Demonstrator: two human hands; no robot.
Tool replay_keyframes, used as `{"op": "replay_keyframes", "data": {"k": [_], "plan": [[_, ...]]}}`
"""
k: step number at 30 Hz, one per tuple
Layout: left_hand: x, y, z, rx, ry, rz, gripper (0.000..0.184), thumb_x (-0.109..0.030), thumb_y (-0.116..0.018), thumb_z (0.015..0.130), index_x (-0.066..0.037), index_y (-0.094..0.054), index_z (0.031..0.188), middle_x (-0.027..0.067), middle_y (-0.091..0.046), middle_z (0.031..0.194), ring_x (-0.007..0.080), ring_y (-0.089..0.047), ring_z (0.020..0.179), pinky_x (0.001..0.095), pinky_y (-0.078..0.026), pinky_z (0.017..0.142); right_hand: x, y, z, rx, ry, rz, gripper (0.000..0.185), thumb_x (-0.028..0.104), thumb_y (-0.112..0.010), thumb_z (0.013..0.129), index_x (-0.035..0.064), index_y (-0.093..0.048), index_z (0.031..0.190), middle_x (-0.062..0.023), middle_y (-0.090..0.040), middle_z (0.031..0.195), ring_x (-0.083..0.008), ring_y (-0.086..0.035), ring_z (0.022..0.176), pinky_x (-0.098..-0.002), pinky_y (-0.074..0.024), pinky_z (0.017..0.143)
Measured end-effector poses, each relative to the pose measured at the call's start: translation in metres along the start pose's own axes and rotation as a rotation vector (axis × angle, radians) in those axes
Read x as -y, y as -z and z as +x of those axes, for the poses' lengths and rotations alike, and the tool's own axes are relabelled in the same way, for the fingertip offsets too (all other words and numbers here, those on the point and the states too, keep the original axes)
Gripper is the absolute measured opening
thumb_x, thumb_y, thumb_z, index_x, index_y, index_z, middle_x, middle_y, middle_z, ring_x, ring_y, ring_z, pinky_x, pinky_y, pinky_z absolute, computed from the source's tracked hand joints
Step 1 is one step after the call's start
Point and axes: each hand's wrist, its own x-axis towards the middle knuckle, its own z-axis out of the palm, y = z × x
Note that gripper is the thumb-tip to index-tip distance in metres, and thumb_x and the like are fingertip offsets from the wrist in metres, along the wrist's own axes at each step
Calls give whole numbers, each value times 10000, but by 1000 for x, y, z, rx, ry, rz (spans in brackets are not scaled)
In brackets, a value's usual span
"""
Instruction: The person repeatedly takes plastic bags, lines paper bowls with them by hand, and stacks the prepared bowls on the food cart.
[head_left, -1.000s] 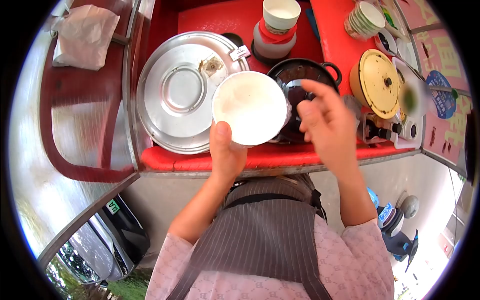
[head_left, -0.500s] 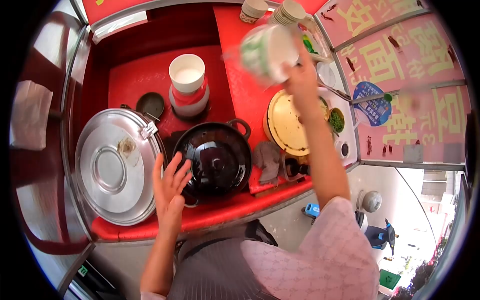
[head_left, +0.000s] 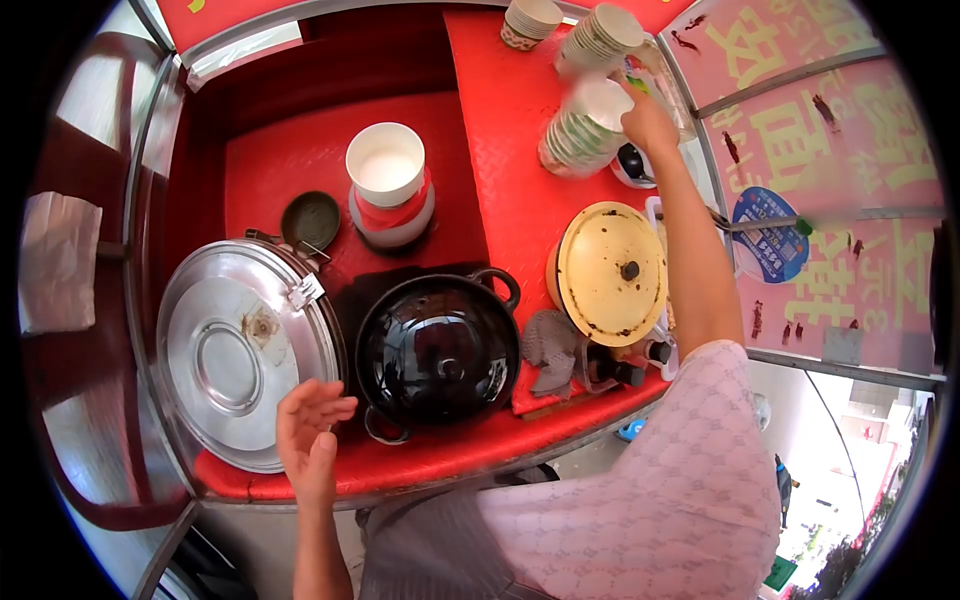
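With my right hand (head_left: 648,118) I grip the rim of a stack of white-and-green paper bowls (head_left: 578,135), tilted and slightly blurred over the red counter; whether it rests there I cannot tell. Just behind it stand a second stack of paper bowls (head_left: 603,38) and a smaller stack of paper cups (head_left: 530,22). My left hand (head_left: 312,435) is empty, its fingers loosely bent and apart, over the front edge of a large round steel lid (head_left: 215,370). Right of it sits a black lidded pot (head_left: 437,350).
A yellow lidded pot (head_left: 612,270) stands on the red counter (head_left: 500,200), with a grey cloth (head_left: 552,350) and dark-capped bottles (head_left: 625,372) before it. In the recess are a white container (head_left: 386,162) and a small dark pan (head_left: 311,220). A sign panel (head_left: 800,120) lines the right.
My right hand has carried the bowl stack back and to the right, near the other stacks. My left hand has drawn back from the black pot toward the steel lid's front edge.
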Motion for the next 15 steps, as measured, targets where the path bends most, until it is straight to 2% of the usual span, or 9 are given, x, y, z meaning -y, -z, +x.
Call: {"op": "replay_keyframes", "data": {"k": [1, 3, 4, 6, 8, 11, 12, 13, 15], "plan": [[-3, 8, 4, -2, 3, 7, 613, -284, -685, 932, 39, -440, 1391, 200, -600, 1276, 273, -660, 1073, 373, -522, 935, 4, -1, 3, 52, -3, -113, 634, 137, -488, 858, 299, -501, 1471, -169, -611, 1367, -376, -605, 1221, -480, -481, 1001], [-12, 30, 11, -37, 4, 338, 436, -159, -653, 939, 44, -533, 1306, 168, -623, 1234, 242, -659, 1063, 354, -519, 933, 0, -16, 7, 42, 0, -111, 626, 147, -473, 876, 303, -481, 1482, -165, -611, 1368, -368, -604, 1229, -505, -476, 1006], [-19, 41, 21, -43, -68, 434, 270, -36, -603, 935, 29, -616, 1197, 135, -638, 1200, 214, -659, 1042, 334, -512, 922, 1, -22, 5, 17, -8, -97, 627, 149, -475, 872, 301, -483, 1480, -165, -611, 1368, -370, -602, 1231, -503, -476, 1007], [-38, 70, 44, -71, -179, 768, 141, 30, -577, 924, 23, -671, 1028, 113, -675, 1045, 201, -654, 966, 304, -498, 878, 3, -28, 1, -8, -4, -71, 628, 151, -477, 868, 299, -486, 1479, -166, -611, 1368, -373, -599, 1234, -502, -475, 1008], [-66, 101, 69, -104, -335, 1037, 113, 27, -577, 936, 31, -665, 1007, 112, -677, 972, 197, -653, 914, 298, -496, 835, -4, -28, -2, 13, -19, -9, 636, 153, -481, 862, 288, -481, 1483, -170, -607, 1371, -379, -594, 1239, -504, -470, 1018], [-115, 148, 119, -134, -627, 1488, 94, 1, -610, 929, 22, -651, 1011, 182, -672, 991, 343, -665, 928, 378, -522, 844, -21, -36, 10, 12, 57, -31, 673, 137, -470, 846, 290, -454, 1501, -180, -591, 1387, -391, -587, 1245, -518, -460, 1032], [-129, 169, 136, -126, -752, 1646, 96, -17, -609, 936, 11, -651, 1018, 172, -669, 1002, 356, -654, 935, 397, -521, 838, -19, -33, 10, -12, 68, -110, 597, 199, -532, 882, 254, -480, 1474, -204, -627, 1319, -402, -612, 1189, -524, -494, 972], [-146, 179, 146, -152, -687, 1760, 95, -24, -596, 942, 14, -637, 1019, 161, -664, 1015, 364, -641, 951, 413, -518, 836, -3, -25, -1, -7, 82, -102, 597, 199, -532, 882, 254, -480, 1474, -204, -627, 1319, -402, -612, 1189, -524, -494, 972], [-172, 207, 169, -195, -776, 1984, 80, -25, -601, 926, 13, -626, 992, 146, -657, 1033, 343, -621, 1012, 413, -505, 881, 39, 2, -36, -387, 244, -408, 532, 313, -608, 907, 175, -516, 1413, -226, -664, 1208, -399, -646, 1095, -523, -525, 877]]}}
